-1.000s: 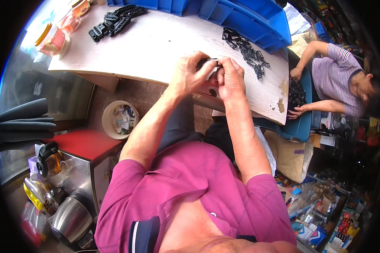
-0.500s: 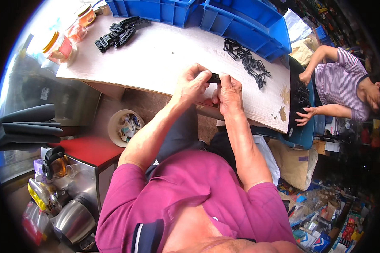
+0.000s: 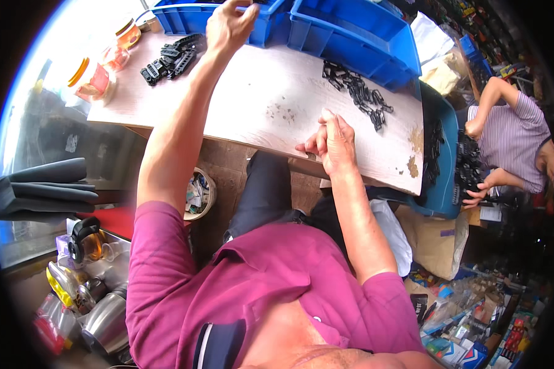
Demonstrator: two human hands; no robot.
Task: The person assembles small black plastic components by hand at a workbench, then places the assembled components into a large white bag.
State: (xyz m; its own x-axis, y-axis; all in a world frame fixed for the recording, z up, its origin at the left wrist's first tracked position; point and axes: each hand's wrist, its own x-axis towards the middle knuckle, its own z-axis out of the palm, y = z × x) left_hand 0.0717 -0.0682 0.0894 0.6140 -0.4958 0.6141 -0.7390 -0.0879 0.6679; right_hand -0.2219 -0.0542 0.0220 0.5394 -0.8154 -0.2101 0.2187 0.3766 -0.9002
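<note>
Pale wooden table (image 3: 258, 104) in a cluttered workshop, blue bins (image 3: 351, 31) along its far edge. Left hand (image 3: 228, 24), fingers loosely curled and empty, hovers beside small black plastic clips (image 3: 169, 58); right hand (image 3: 332, 141) rests half-closed, grip unclear.

A pale wood-grain tabletop (image 3: 258, 92) with a worn, stained near edge carries everything. On its far left corner stand clear plastic jars with orange lids (image 3: 98, 77). Just beside them lies a small heap of black plastic clip parts (image 3: 169, 58). Along the far edge sit two blue plastic bins (image 3: 351, 37), side by side. Near the right end, a longer scatter of black plastic pieces (image 3: 358, 93) trails toward a brown stain (image 3: 412, 163).
</note>
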